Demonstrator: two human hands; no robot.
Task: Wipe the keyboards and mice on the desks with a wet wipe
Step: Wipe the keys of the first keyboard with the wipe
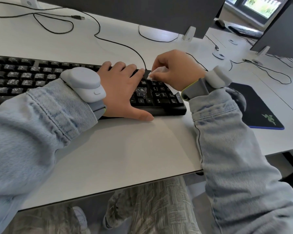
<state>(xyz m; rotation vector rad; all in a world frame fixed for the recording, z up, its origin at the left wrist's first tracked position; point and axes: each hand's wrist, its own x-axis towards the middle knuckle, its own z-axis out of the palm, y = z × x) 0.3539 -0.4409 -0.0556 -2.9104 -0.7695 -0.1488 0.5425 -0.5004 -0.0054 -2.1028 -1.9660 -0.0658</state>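
Observation:
A black keyboard point(24, 78) with worn key legends lies across the white desk point(125, 149). My left hand point(123, 88) rests flat on its right part, fingers straight, thumb on the desk at the front edge. My right hand point(174, 70) pinches a white wet wipe point(155, 74) and presses it on the keys at the top of the number pad. A dark mouse point(238, 97) sits on a black mouse pad point(257, 105), partly hidden behind my right wrist.
Black cables point(125, 44) run over the desk behind the keyboard. Grey partition panels point(142, 10) stand at the back on white feet. Another keyboard point(243, 31) and mouse point(220, 22) lie on the far desk at upper right.

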